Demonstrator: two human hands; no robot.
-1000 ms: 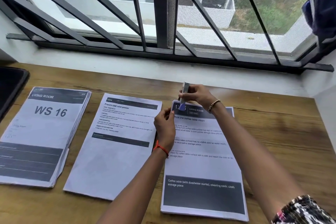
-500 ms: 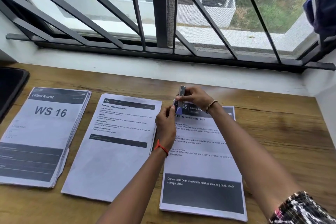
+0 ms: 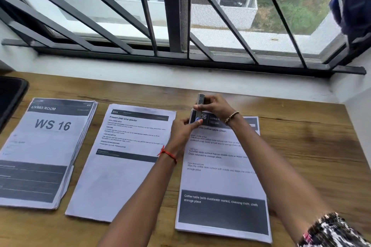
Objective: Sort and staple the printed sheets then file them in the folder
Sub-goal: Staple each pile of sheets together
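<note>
On the wooden table, seen from the head camera, three piles of printed sheets lie side by side. A thick pile that says "WS 16" lies near the left edge. The middle pile has the words "Prepare cold relief powder" at its top. The right pile is about wiping a coffee table, and it reaches down to the near edge.

A small grey stapler is at the top left corner of the right pile. It stands almost on end, with its low end on that corner. The right hand has its fingers curled round the top part of the stapler and grips it from the right side. The left hand comes in from below. Its fingertips pinch the low end of the stapler, right where it meets the paper. I cannot tell if they also hold the paper corner.

A red thread goes round the left wrist, and a bead bracelet goes round the right wrist. A patterned sleeve shows at the bottom right.

A flat dark thing pokes in at the left edge of the table. Behind the far edge is a window with dark metal bars.
</note>
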